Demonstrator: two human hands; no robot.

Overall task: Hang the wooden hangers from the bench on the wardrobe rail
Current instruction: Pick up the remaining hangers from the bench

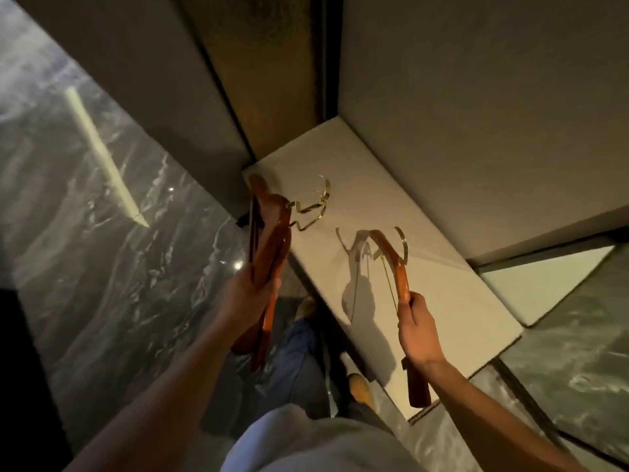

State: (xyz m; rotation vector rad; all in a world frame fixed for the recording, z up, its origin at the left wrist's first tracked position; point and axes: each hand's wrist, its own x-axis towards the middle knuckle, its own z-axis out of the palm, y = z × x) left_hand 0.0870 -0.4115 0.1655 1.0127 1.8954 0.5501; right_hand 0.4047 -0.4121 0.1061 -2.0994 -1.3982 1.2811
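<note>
My left hand (250, 294) grips a bundle of reddish wooden hangers (269, 229) by their arms, their gold hooks (311, 206) pointing right over the bench. My right hand (417, 330) holds a single wooden hanger (396, 267) near its middle, its gold hook (401, 241) up and its lower end hanging below my wrist. Both are held above the pale cushioned bench (442, 294), which bears only the shadows of the hangers. No wardrobe rail shows in this view.
Padded wall panels (476, 114) rise behind the bench, with a dark gold strip (258, 80) in the corner. Glossy dark marble floor (102, 250) lies to the left and right. My legs and shoes (360, 390) stand close against the bench's front edge.
</note>
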